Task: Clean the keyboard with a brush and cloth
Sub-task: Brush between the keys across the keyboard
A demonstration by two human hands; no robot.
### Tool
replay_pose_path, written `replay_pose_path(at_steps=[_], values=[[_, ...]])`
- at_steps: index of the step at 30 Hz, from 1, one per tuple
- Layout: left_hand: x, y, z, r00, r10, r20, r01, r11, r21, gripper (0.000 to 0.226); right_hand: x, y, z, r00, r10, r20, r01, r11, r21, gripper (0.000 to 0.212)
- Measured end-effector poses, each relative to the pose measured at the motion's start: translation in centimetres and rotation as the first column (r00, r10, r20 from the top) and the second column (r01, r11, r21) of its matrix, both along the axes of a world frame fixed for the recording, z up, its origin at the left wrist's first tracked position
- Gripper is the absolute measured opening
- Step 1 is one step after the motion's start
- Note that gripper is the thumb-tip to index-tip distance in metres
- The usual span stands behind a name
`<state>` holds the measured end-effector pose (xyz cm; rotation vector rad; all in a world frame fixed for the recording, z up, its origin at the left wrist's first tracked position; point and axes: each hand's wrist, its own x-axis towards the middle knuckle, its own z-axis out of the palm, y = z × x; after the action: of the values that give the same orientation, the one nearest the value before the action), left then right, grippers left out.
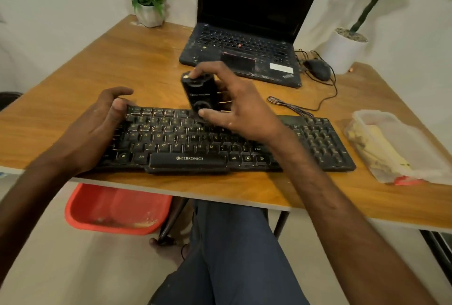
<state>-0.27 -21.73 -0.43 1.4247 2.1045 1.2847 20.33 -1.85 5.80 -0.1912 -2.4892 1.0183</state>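
Note:
A black keyboard (186, 143) lies along the front edge of the wooden table (127, 60). My left hand (97, 123) grips the keyboard's upper left corner, thumb on the top row of keys. My right hand (234, 106) holds a black block-shaped brush (199, 91) upright over the middle of the top key row, index finger on its top and thumb at its lower end. The bristles are hidden behind the block and my fingers. A yellow cloth (376, 143) lies inside a clear plastic container (396, 133) at the right.
An open black laptop (244, 52) stands behind the keyboard, with a black mouse (318, 68) and its cable to the right. A flower pot (149, 14) sits at the back left, a white plant pot (342, 51) at the back right. A red basin (117, 209) is on the floor.

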Motion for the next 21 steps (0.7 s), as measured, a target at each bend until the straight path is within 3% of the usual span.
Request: replay_pose_path(at_steps=[4,10,15,18,21], values=[[0.2,0.0,0.2,1.000,0.011,-0.005,-0.011,1.000,-0.003,0.071,-0.8,-0.6,-0.2,0.999,0.024,-0.029,-0.023,1.000,0.017,0.062],[0.0,0.0,-0.1,1.000,0.013,-0.004,-0.013,1.000,-0.008,0.071,3.8,2.0,0.4,0.993,-0.121,0.014,0.120,0.989,0.088,0.064],[-0.1,0.0,-0.1,1.000,0.004,-0.010,-0.004,1.000,0.003,0.066,1.6,-0.9,-0.3,0.992,-0.028,-0.121,0.023,0.999,-0.045,0.060],[-0.1,0.0,0.0,1.000,0.010,-0.026,-0.010,1.000,0.006,0.065,-0.3,-2.0,-1.1,0.996,0.033,-0.085,-0.027,0.997,0.066,0.064],[-0.1,-0.1,0.1,0.999,0.012,-0.039,-0.013,1.000,-0.005,0.070,-0.1,-0.3,-0.7,0.993,-0.071,-0.093,0.088,0.977,0.193,0.063]])
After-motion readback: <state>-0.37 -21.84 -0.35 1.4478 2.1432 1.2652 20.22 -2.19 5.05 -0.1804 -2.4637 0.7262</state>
